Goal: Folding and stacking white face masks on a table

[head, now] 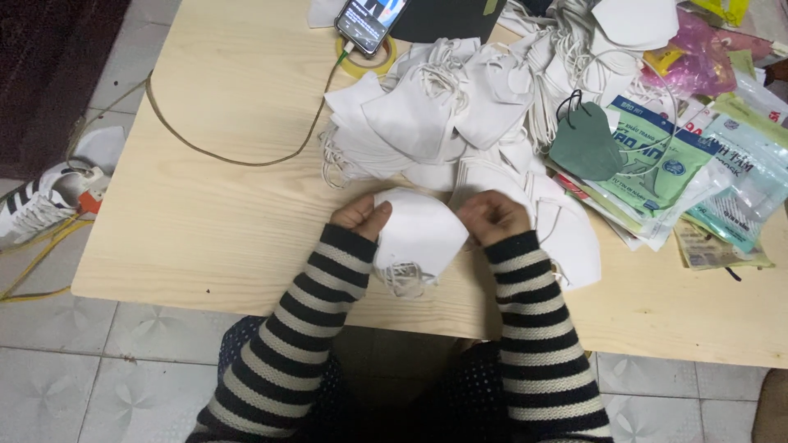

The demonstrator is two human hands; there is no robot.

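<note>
Fingers of left hand (359, 215) and right hand (491, 216) pinch opposite edges of one white mask (420, 234) at the table's (205, 230) near edge; a large unsorted mask heap (443, 107) lies beyond.

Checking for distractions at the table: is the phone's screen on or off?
On. The phone at the table's far edge shows a lit, coloured picture on its screen, and a cable is plugged into it.
</note>
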